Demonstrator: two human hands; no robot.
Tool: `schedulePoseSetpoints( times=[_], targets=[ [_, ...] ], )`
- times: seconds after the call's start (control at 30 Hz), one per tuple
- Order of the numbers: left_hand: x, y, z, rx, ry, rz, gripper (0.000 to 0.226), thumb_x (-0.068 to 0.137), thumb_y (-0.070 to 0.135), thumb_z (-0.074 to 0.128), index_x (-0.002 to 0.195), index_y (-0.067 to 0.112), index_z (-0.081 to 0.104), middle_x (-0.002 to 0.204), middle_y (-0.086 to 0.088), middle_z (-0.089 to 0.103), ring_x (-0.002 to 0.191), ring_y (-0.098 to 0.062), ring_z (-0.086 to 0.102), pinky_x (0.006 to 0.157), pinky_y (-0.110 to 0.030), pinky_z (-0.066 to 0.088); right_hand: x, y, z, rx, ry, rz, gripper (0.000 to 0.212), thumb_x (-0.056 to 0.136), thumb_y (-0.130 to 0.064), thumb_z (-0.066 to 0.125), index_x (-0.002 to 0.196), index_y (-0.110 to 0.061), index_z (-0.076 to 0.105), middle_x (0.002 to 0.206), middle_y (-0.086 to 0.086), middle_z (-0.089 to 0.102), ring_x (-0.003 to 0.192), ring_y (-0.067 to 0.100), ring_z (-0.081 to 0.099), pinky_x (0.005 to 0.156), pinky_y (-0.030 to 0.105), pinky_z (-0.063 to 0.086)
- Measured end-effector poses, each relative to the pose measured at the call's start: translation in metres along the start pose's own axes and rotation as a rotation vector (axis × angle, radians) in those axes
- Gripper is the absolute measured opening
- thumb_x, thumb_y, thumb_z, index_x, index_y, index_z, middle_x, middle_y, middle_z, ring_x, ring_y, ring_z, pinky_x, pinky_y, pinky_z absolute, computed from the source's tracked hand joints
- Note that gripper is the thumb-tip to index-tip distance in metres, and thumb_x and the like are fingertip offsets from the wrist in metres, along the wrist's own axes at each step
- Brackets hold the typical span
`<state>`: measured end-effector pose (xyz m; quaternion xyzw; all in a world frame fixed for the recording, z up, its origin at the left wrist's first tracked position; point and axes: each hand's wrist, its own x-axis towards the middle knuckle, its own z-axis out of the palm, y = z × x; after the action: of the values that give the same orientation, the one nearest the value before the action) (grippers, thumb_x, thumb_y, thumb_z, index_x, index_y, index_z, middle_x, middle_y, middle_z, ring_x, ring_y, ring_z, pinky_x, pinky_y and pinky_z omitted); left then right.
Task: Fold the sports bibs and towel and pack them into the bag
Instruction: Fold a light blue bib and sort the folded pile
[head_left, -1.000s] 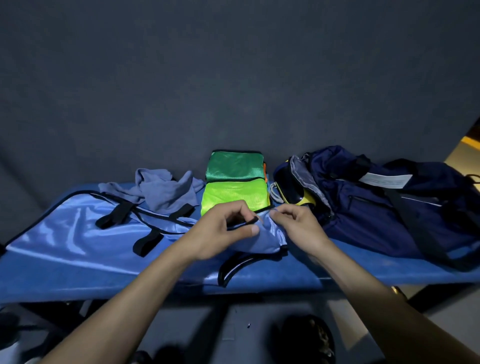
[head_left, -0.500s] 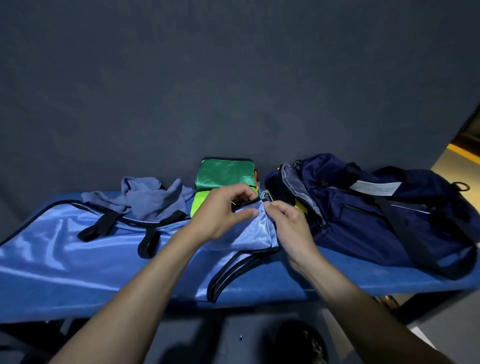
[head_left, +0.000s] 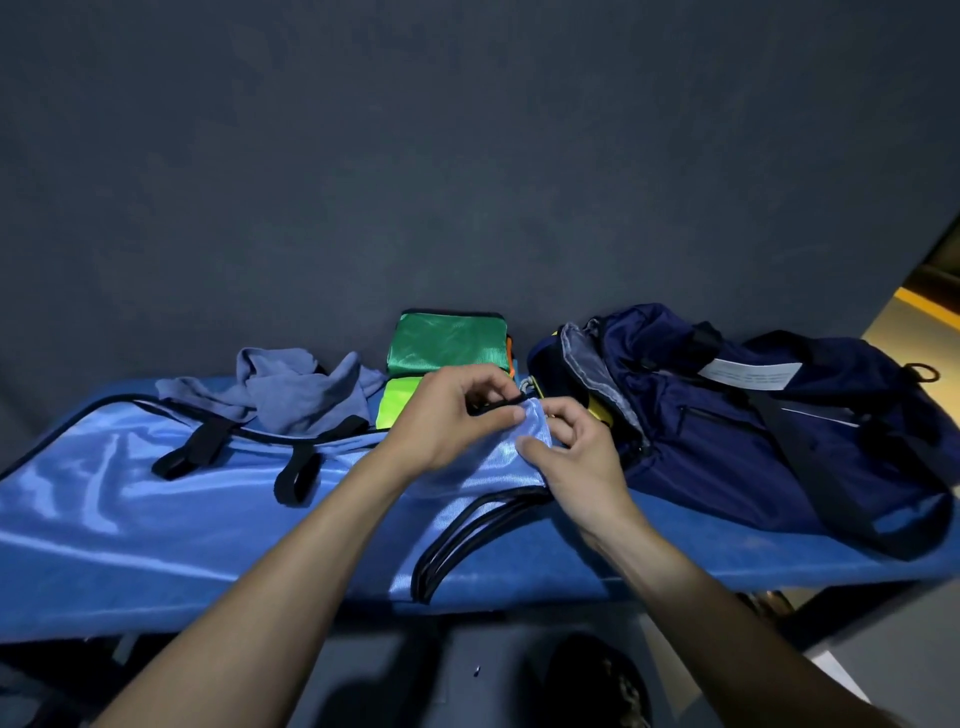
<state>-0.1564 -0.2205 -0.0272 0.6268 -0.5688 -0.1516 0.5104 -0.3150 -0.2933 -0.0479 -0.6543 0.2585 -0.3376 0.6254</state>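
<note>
A shiny light-blue bib (head_left: 156, 499) with black trim and black straps lies spread over the blue bench. My left hand (head_left: 447, 421) pinches its right corner by the black edge. My right hand (head_left: 571, 457) pinches the same raised corner from the right side. Behind my hands sits a stack of folded bibs, dark green (head_left: 447, 345) on top and lime green (head_left: 397, 402) below. A crumpled grey-blue towel (head_left: 291, 395) lies at the back left. The navy bag (head_left: 753, 431) lies open on the right end of the bench.
The blue padded bench (head_left: 675, 561) runs across the view against a dark grey wall. A white label (head_left: 748, 374) and black strap (head_left: 810, 467) lie on the bag. A dark shoe (head_left: 597, 680) shows on the floor below the bench edge.
Both hands have lifted the bib's right corner a little farther back toward the folded stack. The fingers have shifted their pinch along the black edge.
</note>
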Motion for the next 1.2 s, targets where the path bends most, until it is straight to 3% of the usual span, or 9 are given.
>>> schedulePoseSetpoints(
  times=[0.1, 0.27, 0.37, 0.43, 0.6, 0.77, 0.87, 1.0, 1.2],
  targets=[
    [0.002, -0.003, -0.002, 0.031, -0.061, 0.026, 0.025, 0.089, 0.020, 0.077, 0.110, 0.019, 0.063, 0.087, 0.013, 0.059, 0.079, -0.008, 0.054, 0.079, -0.029, 0.046, -0.001, 0.000, 0.002, -0.023, 0.003, -0.012, 0.036, 0.088, 0.012, 0.059, 0.102, -0.021, 0.065, 0.094, 0.004, 0.077, 0.073, 0.020, 0.056, 0.070, 0.036, 0.044],
    [0.009, -0.008, -0.010, 0.178, -0.317, 0.050, 0.044, 0.098, 0.038, 0.062, 0.139, 0.023, 0.057, 0.129, 0.007, 0.061, 0.124, -0.010, 0.054, 0.107, -0.027, 0.042, -0.004, -0.004, 0.003, -0.069, -0.035, -0.047, 0.036, 0.089, 0.013, 0.054, 0.103, -0.019, 0.064, 0.088, -0.004, 0.074, 0.055, 0.008, 0.045, 0.056, 0.024, 0.037],
    [0.013, -0.004, -0.012, 0.056, -0.349, 0.024, 0.023, 0.100, 0.025, 0.064, 0.121, 0.015, 0.066, 0.104, 0.006, 0.068, 0.096, -0.012, 0.062, 0.088, -0.031, 0.049, -0.007, -0.004, 0.002, -0.124, -0.044, -0.083, 0.036, 0.089, 0.010, 0.054, 0.105, -0.023, 0.059, 0.094, 0.000, 0.072, 0.053, 0.000, 0.048, 0.054, 0.018, 0.038],
    [0.015, -0.004, -0.011, 0.004, -0.294, 0.017, 0.012, 0.099, 0.019, 0.066, 0.107, 0.012, 0.069, 0.089, 0.007, 0.065, 0.082, -0.009, 0.056, 0.079, -0.029, 0.046, -0.010, -0.001, 0.001, -0.187, -0.025, -0.142, 0.033, 0.086, -0.001, 0.061, 0.102, -0.027, 0.050, 0.092, -0.003, 0.064, 0.060, 0.010, 0.051, 0.056, 0.027, 0.038],
    [0.018, -0.003, -0.010, -0.029, -0.234, 0.030, 0.010, 0.098, 0.014, 0.067, 0.099, 0.004, 0.067, 0.084, 0.001, 0.063, 0.079, -0.008, 0.054, 0.076, -0.027, 0.045, -0.015, 0.007, -0.007, -0.480, 0.018, -0.199, 0.025, 0.085, -0.025, 0.076, 0.091, -0.024, 0.051, 0.084, -0.007, 0.056, 0.051, 0.010, 0.039, 0.054, 0.031, 0.034],
    [0.020, -0.005, -0.007, -0.066, -0.223, 0.026, 0.012, 0.098, 0.014, 0.067, 0.099, 0.002, 0.068, 0.088, -0.012, 0.067, 0.082, -0.010, 0.056, 0.077, -0.030, 0.046, -0.018, 0.007, -0.011, -0.403, 0.080, 0.016, 0.031, 0.071, -0.048, 0.079, 0.088, -0.033, 0.058, 0.087, -0.002, 0.067, 0.071, 0.029, 0.065, 0.070, 0.045, 0.055],
    [0.020, -0.006, -0.006, -0.066, -0.229, 0.014, 0.012, 0.098, 0.014, 0.067, 0.099, 0.002, 0.068, 0.088, -0.011, 0.067, 0.082, -0.010, 0.057, 0.077, -0.030, 0.047, -0.017, 0.008, -0.015, -0.256, 0.052, 0.152, 0.026, 0.077, -0.033, 0.081, 0.091, -0.026, 0.061, 0.077, 0.000, 0.069, 0.066, 0.027, 0.066, 0.073, 0.052, 0.058],
    [0.021, -0.009, -0.004, -0.052, -0.216, 0.005, 0.012, 0.098, 0.015, 0.067, 0.097, 0.003, 0.069, 0.087, -0.004, 0.066, 0.080, -0.008, 0.056, 0.077, -0.029, 0.046, -0.017, 0.004, -0.016, -0.149, 0.032, 0.277, 0.017, 0.086, -0.004, 0.074, 0.086, -0.012, 0.059, 0.062, 0.000, 0.062, 0.067, 0.019, 0.065, 0.066, 0.035, 0.056],
    [0.022, -0.014, 0.004, -0.015, -0.209, 0.001, 0.013, 0.099, 0.017, 0.066, 0.095, 0.005, 0.067, 0.076, 0.008, 0.059, 0.068, -0.005, 0.048, 0.065, -0.024, 0.041, -0.017, -0.002, -0.020, -0.227, 0.041, 0.220, 0.016, 0.086, -0.009, 0.066, 0.093, -0.017, 0.054, 0.061, -0.003, 0.058, 0.055, 0.014, 0.045, 0.060, 0.033, 0.038]
  ],
)
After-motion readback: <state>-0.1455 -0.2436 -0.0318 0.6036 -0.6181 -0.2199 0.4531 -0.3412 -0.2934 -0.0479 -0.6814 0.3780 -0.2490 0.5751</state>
